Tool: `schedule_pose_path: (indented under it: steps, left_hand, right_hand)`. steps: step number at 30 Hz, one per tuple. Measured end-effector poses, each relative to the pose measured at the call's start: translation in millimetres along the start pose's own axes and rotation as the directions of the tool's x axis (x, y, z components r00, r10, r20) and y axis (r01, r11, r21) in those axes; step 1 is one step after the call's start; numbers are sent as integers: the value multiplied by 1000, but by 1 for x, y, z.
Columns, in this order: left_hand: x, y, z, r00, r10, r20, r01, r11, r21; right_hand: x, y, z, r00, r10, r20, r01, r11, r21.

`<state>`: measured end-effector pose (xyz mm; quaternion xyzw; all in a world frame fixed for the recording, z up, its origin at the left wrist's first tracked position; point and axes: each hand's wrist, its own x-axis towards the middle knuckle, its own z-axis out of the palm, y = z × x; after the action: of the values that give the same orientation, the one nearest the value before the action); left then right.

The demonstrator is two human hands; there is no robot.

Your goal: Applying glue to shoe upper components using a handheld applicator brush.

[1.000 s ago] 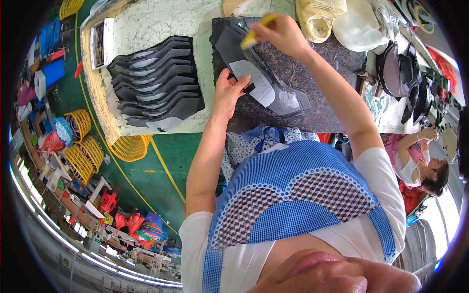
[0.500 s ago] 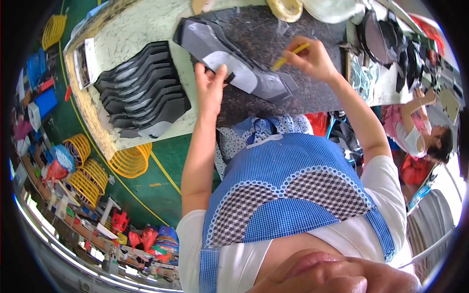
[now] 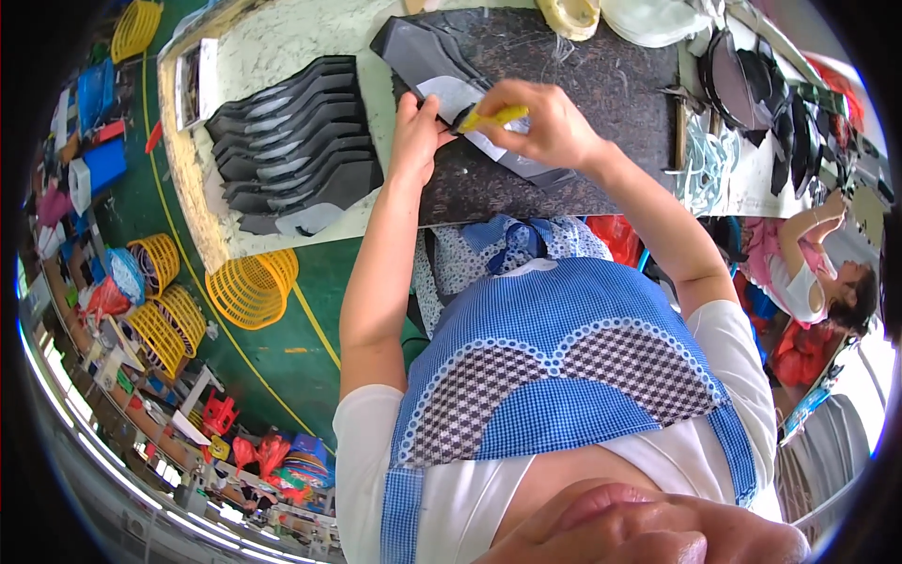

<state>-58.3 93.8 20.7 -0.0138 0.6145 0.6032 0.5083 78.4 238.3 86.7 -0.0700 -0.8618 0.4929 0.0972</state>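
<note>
The right hand (image 3: 540, 119) clamps a slim yellow tool (image 3: 509, 114) beside the left hand (image 3: 414, 139), which pinches a flat dark-grey panel (image 3: 423, 61). A slip this close could jab the left hand.

Through my one feed, the left fisheye worn on the person's head, I look steeply down past the blue checked apron (image 3: 552, 395) to the workbench (image 3: 291, 36) across the top; the left hand (image 3: 416, 141) and right hand (image 3: 547, 127) sit near, the green floor (image 3: 291, 371) farther off at left.
</note>
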Motion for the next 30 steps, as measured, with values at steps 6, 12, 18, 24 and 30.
schedule_pose_path:
  steps: [6,12,18,24,30]
  left_hand:
    - [-36,-13,-16,986,147,84,-116,949,-292]
    - [-144,-34,-57,937,319,-145,-344,755,-558]
    - [-192,-57,-143,774,210,-598,-577,622,-529]
    - [-141,-89,-248,529,236,-815,-505,860,-79]
    - [-102,-94,-275,617,181,-766,-258,966,20]
  right_hand:
    - [-18,12,-32,919,322,-226,-270,935,231]
    - [2,-10,-29,837,357,414,-488,831,269]
    - [43,-41,96,744,132,656,-178,984,3]
    - [99,-26,203,744,384,546,-134,887,-442]
    - [118,-44,222,735,455,503,108,653,-749]
